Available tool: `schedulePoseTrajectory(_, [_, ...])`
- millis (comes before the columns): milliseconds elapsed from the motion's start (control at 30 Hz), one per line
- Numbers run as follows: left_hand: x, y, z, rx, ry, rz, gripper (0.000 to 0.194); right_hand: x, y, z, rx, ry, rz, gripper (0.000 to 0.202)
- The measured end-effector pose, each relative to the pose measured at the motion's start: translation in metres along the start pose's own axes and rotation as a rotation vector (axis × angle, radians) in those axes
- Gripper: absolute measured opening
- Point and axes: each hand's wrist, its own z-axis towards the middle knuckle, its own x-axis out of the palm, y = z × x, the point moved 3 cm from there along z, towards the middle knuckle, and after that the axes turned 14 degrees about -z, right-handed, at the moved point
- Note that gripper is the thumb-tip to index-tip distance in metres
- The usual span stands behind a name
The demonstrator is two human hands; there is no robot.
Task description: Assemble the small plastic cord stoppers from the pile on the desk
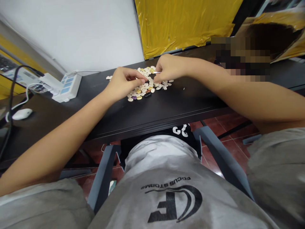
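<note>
Small flat oval pieces (143,92), like buttons with holes, lie in a loose pile on the black table (164,101). Most are cream; a few are yellow, brown, purple or black. At the pile's left side is my left hand (124,80), thumb and forefinger pressed together over the pieces. Whatever sits in that pinch is too small to make out. My right hand (169,68) bends down over the pile's right side, closed on a thin white strip (156,72) that points left toward my left hand. Its fingers partly hide the pieces beneath.
On the left stands a white power strip (69,87) with a plugged-in adapter (51,83) and cables. A white computer mouse (22,114) lies farther left. Yellow sheeting (186,24) hangs behind the table. Another person (245,60) is at the right, partly blurred.
</note>
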Motion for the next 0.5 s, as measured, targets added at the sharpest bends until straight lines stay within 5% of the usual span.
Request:
schedulePoseTrajectory(100, [-0.005, 0.001, 0.002, 0.063, -0.041, 0.170, 0.030, 0.000, -0.003, 0.001, 0.022, -0.082, 0.011, 0.031])
schedulePoseTrajectory(200, [-0.006, 0.007, 0.003, 0.089, 0.039, 0.319, 0.038, 0.000, -0.006, 0.003, 0.008, -0.151, -0.008, 0.034])
schedulePoseTrajectory(333, [-0.006, 0.013, 0.003, 0.055, 0.105, 0.373, 0.048, 0.003, -0.006, 0.005, -0.021, -0.161, -0.032, 0.032])
schedulePoseTrajectory(500, [-0.008, 0.017, 0.004, 0.062, 0.045, 0.352, 0.036, 0.004, -0.003, 0.004, -0.020, -0.130, 0.010, 0.033])
